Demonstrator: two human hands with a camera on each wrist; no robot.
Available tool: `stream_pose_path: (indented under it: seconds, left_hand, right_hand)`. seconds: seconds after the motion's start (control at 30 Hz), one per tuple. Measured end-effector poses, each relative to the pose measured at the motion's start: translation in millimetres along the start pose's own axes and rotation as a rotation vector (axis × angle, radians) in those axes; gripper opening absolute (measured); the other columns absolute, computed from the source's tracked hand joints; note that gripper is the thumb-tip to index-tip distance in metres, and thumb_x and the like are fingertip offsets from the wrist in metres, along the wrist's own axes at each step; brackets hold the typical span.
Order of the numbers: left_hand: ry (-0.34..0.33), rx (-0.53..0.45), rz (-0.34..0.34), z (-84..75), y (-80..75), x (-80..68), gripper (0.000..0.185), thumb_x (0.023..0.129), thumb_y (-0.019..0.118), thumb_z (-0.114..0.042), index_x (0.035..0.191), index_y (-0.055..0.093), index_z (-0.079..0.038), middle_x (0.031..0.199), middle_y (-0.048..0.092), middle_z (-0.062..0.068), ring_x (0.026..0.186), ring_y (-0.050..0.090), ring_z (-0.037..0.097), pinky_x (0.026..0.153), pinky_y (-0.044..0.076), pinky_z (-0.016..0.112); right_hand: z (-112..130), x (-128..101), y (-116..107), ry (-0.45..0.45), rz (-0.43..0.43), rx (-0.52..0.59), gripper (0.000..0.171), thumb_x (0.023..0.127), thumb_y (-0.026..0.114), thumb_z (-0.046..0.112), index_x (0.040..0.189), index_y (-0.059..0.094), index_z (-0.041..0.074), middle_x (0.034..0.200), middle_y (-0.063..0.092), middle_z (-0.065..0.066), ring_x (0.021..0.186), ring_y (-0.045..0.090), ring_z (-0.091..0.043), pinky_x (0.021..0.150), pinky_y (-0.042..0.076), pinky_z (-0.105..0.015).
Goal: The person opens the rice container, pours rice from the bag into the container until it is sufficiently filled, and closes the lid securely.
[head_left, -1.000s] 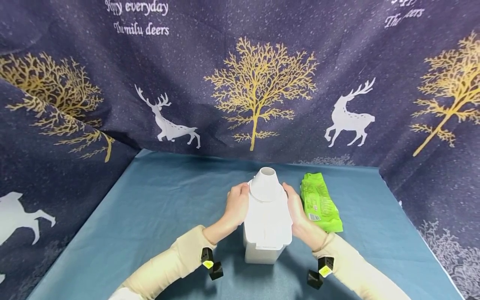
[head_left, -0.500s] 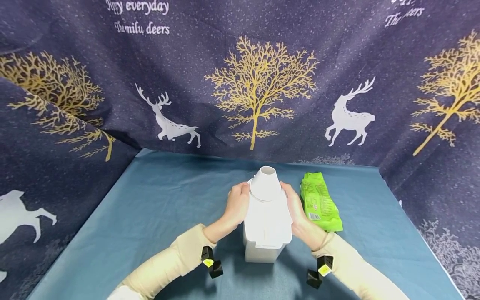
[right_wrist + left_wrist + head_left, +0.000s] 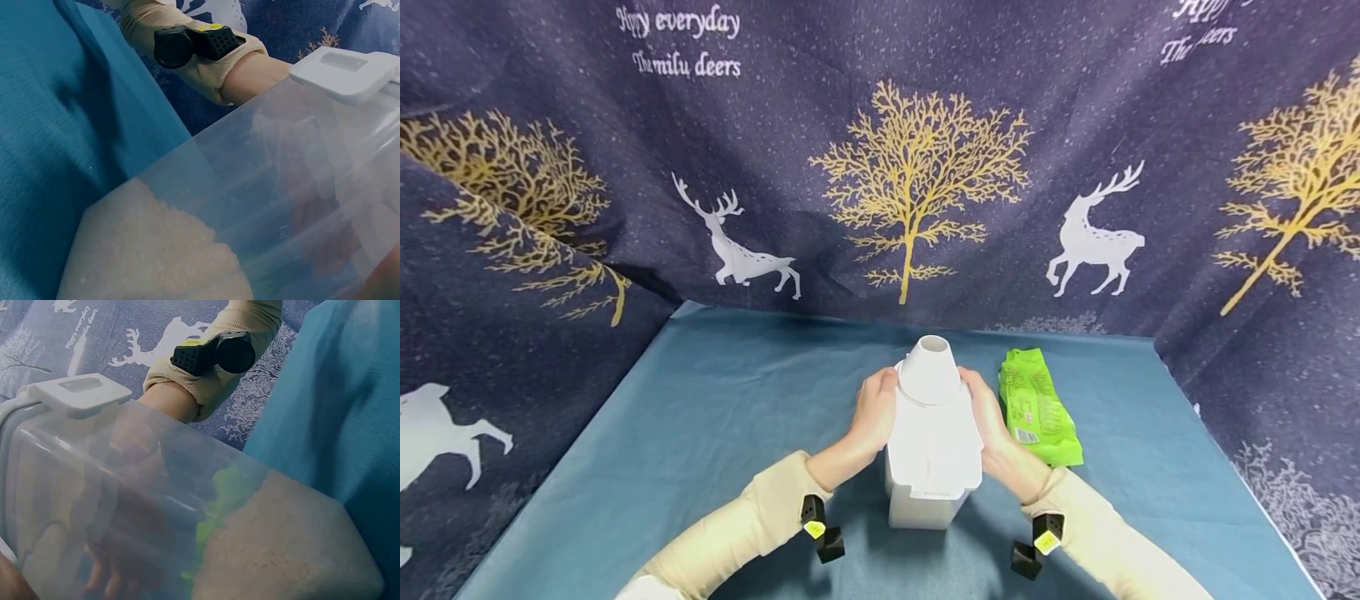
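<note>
Only the head view has shifted slightly; both hands hold the container (image 3: pixel 934 442) exactly as before.

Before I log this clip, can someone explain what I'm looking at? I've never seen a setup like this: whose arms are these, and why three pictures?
There is no machine here: a person works with bare hands and wears three cameras. The head view looks forward and down from their head; the two close-ups come from black cameras strapped to each wrist. On the blue tablecloth stands a clear plastic container with a white lid and funnel-shaped spout. The left hand and right hand hold it, one on each side. The wrist views show pale grain inside at the bottom. A green packet lies just right of the container. Deer-printed cloth hangs behind.
</note>
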State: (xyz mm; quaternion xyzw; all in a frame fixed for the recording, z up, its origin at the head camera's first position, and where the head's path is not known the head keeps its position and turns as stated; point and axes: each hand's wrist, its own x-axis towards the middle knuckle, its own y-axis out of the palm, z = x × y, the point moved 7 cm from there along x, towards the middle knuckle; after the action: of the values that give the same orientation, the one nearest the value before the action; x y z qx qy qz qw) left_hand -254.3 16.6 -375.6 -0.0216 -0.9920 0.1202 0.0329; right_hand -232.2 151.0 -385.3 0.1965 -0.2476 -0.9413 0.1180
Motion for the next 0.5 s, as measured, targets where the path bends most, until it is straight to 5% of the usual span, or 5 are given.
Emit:
stream_pose_path:
  seconds: [0.3,0.4,0.5]
  left_hand:
    - [0.001,-0.153,0.054,1.3,4.8,1.4,0.039,0.104,0.030,-0.019,0.095,0.061,0.003,0.091,0.060,0.014,0.085,0.054,0.020,0.085,0.045,0.034]
    - [-0.020,-0.227,0.087,3.0,8.4,0.8,0.041,0.104,0.029,-0.018,0.122,0.056,0.006,0.120,0.061,0.022,0.114,0.056,0.031,0.104,0.040,0.042]
    - [-0.064,-0.306,0.112,6.0,12.6,0.1,0.048,0.104,0.028,-0.019,0.144,0.036,0.005,0.147,0.042,0.023,0.140,0.036,0.035,0.117,0.025,0.048]
  right_hand:
    - [-1,5,-5,-0.023,-0.027,-0.027,0.044,0.103,0.024,0.039,0.081,0.058,0.023,0.075,0.064,0.007,0.064,0.059,-0.005,0.059,0.048,-0.019]
    - [-2,5,-5,-0.021,-0.031,-0.020,0.044,0.103,0.024,0.039,0.080,0.058,0.023,0.075,0.064,0.007,0.063,0.059,-0.005,0.058,0.048,-0.020]
    - [-2,4,-5,-0.018,-0.026,-0.006,0.043,0.103,0.024,0.038,0.081,0.058,0.023,0.075,0.064,0.007,0.064,0.060,-0.006,0.058,0.048,-0.020]
